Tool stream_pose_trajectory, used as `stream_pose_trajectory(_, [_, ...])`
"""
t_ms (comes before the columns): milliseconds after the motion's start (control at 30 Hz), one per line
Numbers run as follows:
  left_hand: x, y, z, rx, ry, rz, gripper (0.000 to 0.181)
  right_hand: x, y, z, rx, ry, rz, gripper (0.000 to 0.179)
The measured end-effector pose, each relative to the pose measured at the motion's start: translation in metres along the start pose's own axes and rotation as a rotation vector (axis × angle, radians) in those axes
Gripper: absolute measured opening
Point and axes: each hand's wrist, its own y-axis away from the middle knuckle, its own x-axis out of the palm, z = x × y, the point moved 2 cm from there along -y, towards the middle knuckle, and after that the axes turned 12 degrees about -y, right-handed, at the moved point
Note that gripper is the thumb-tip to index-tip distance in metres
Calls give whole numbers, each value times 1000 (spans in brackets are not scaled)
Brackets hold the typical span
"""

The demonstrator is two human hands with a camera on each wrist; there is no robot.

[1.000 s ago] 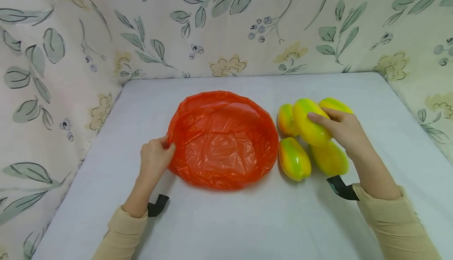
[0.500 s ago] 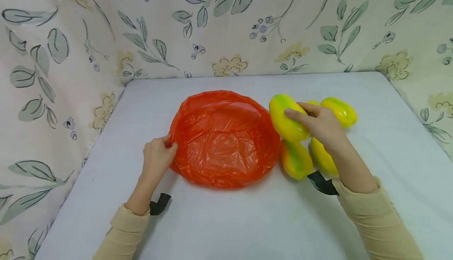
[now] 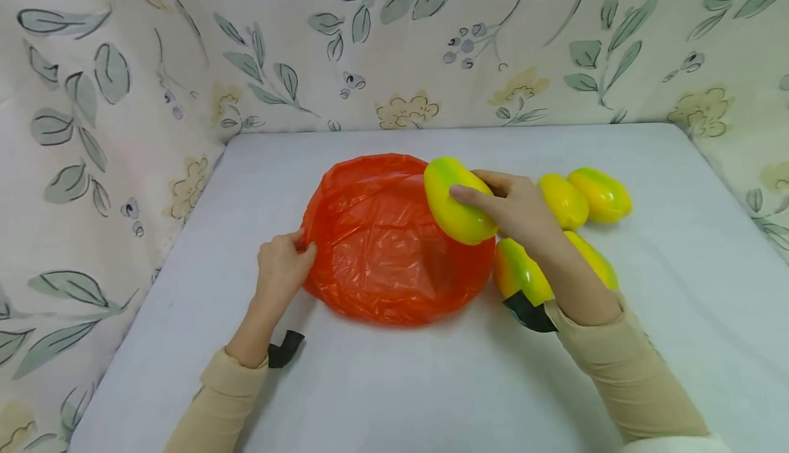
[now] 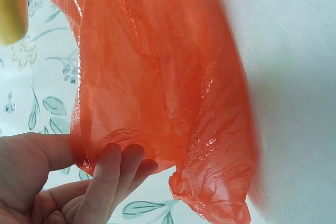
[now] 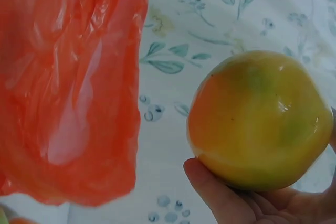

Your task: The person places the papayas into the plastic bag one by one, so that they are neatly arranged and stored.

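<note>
A red plastic bag (image 3: 388,254) stands on the white table with its mouth spread wide and round. My left hand (image 3: 282,264) pinches the bag's left rim; the left wrist view has the thumb on one face of the film and the fingers on the other. Over the right part of the opening, my right hand (image 3: 518,210) holds a yellow-green papaya (image 3: 457,203) between thumb and fingers. In the right wrist view the rounded end of this papaya (image 5: 257,124) shows orange and yellow, apart from the bag's side (image 5: 79,87).
Several more papayas lie right of the bag: one papaya (image 3: 564,201) beside another papaya (image 3: 600,194) at the back, and one papaya (image 3: 520,271) near the bag's right side, partly behind the right forearm. A floral cloth (image 3: 407,42) rises behind the table (image 3: 394,384).
My right hand has carried the papaya leftward from above the other papayas to over the bag's opening. The left hand keeps its pinch on the rim.
</note>
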Motion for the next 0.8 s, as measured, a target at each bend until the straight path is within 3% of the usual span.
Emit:
stream_pose_trajectory(433, [0, -4, -3, -10, 9, 33, 41, 52, -21, 3, -92, -15, 74, 65])
stream_pose_trajectory(600, [1, -4, 0, -20, 10, 29, 40, 76, -27, 2, -147, -29, 94, 49])
stream_pose_trajectory(800, [0, -4, 1, -9, -4, 22, 40, 92, -31, 0, -119, -41, 84, 44])
